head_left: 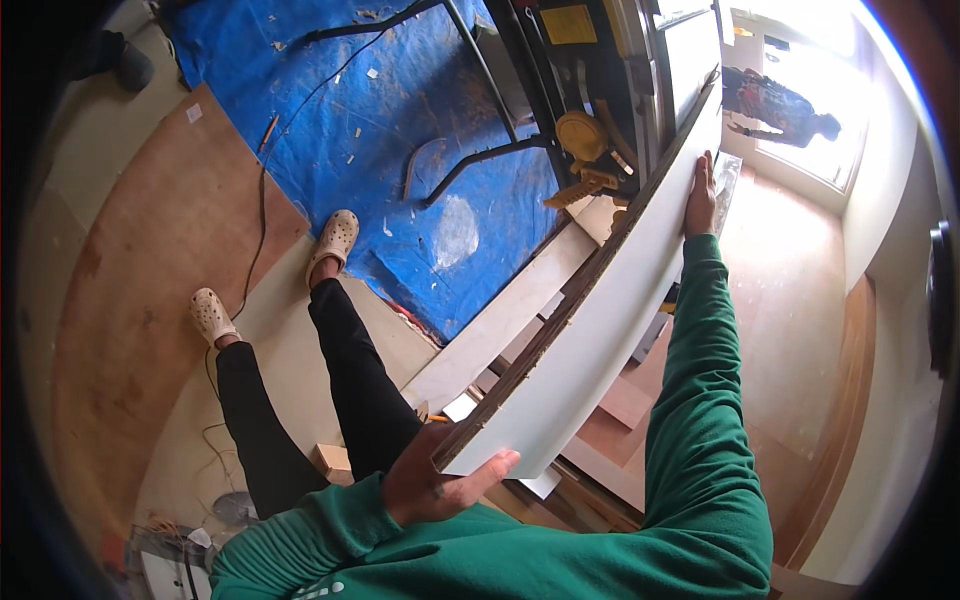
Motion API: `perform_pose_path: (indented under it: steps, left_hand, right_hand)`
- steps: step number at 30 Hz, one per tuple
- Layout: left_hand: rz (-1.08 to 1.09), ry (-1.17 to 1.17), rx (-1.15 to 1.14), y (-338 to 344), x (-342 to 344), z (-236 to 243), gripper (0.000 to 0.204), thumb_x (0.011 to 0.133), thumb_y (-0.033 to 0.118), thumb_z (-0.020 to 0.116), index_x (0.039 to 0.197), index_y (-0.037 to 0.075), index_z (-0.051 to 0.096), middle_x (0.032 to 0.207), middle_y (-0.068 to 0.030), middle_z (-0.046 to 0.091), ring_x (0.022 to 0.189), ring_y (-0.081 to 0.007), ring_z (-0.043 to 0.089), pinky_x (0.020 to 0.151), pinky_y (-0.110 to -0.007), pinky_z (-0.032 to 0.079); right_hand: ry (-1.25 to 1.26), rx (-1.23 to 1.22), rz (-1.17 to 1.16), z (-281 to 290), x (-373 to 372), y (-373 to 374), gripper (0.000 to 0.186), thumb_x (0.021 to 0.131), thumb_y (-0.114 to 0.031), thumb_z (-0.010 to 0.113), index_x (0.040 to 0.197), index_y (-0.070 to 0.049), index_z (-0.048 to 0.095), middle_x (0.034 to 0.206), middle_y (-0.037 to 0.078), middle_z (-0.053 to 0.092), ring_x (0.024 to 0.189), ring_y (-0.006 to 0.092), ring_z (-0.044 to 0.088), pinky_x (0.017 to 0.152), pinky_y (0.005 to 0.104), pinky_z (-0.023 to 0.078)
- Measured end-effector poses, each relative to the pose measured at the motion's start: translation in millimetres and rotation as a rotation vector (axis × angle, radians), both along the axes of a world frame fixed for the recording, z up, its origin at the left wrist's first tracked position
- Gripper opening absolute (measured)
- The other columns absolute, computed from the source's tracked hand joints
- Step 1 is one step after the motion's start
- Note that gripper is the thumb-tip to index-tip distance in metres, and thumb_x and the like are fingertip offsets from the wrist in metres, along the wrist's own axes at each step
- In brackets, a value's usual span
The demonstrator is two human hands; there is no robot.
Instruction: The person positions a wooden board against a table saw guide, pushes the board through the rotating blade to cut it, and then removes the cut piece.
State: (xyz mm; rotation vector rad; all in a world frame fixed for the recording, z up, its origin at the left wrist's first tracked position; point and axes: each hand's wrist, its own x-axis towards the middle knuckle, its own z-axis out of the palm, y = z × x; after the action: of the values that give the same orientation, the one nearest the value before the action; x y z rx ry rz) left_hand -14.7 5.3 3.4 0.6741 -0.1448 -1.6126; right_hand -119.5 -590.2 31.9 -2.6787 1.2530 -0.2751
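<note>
Beside a dark machine with a yellow round part, a person in green sleeves holds a long white board; the board slants from waist level up toward the upper right, its ragged brown edge facing the machine, loose brown boards showing beneath and past its right edge; the left hand grasps the near end at its corner, thumb laid over the white face, the other fingers mostly hidden under it; the right hand is set farther up against the right edge, fingers extended along it, though whether any curl beneath cannot be told; on the floor, a blue tarp carries dark metal legs near its upper right and an orange stick at its left edge; a pale board runs beside the tarp's lower right edge; a large brown sheet meets the tarp's left edge, a dark cable crossing its right part; beige clogs cover the person's feet, one touching the tarp's edge; at the bright far opening stands another person.
</note>
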Motion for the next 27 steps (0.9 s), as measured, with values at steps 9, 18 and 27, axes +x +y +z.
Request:
perform_pose_path:
  steps: [9, 18, 27]
  left_hand:
    - [0.037, -0.025, 0.006, 0.7, -4.0, 1.6, 0.019, 0.102, 0.014, 0.072, 0.109, -0.003, 0.075, 0.088, -0.0124, 0.078, 0.082, -0.0138, 0.072, 0.074, -0.033, 0.057]
    - [0.046, -0.038, 0.007, 1.5, -4.6, 2.4, 0.021, 0.102, 0.014, 0.072, 0.112, -0.004, 0.074, 0.091, -0.0151, 0.078, 0.085, -0.0169, 0.074, 0.077, -0.035, 0.058]
    - [0.026, -0.01, 0.002, 1.1, -1.5, 3.3, 0.024, 0.101, 0.014, 0.071, 0.116, -0.005, 0.072, 0.098, -0.0184, 0.078, 0.092, -0.0215, 0.076, 0.083, -0.037, 0.058]
  right_hand:
    - [0.003, 0.004, 0.02, -1.2, 1.7, -4.3, 0.07, 0.114, -0.049, 0.047, 0.163, 0.002, 0.043, 0.169, 0.021, 0.042, 0.157, 0.033, 0.036, 0.13, 0.0409, 0.026]
    - [0.04, -0.027, 0.048, -0.1, -0.7, -6.3, 0.069, 0.114, -0.048, 0.046, 0.162, 0.002, 0.043, 0.17, 0.021, 0.042, 0.158, 0.0344, 0.035, 0.131, 0.042, 0.026]
    - [0.081, -0.061, 0.055, -2.3, -4.4, -12.6, 0.068, 0.115, -0.047, 0.044, 0.162, 0.002, 0.044, 0.17, 0.02, 0.04, 0.159, 0.035, 0.033, 0.131, 0.0426, 0.024]
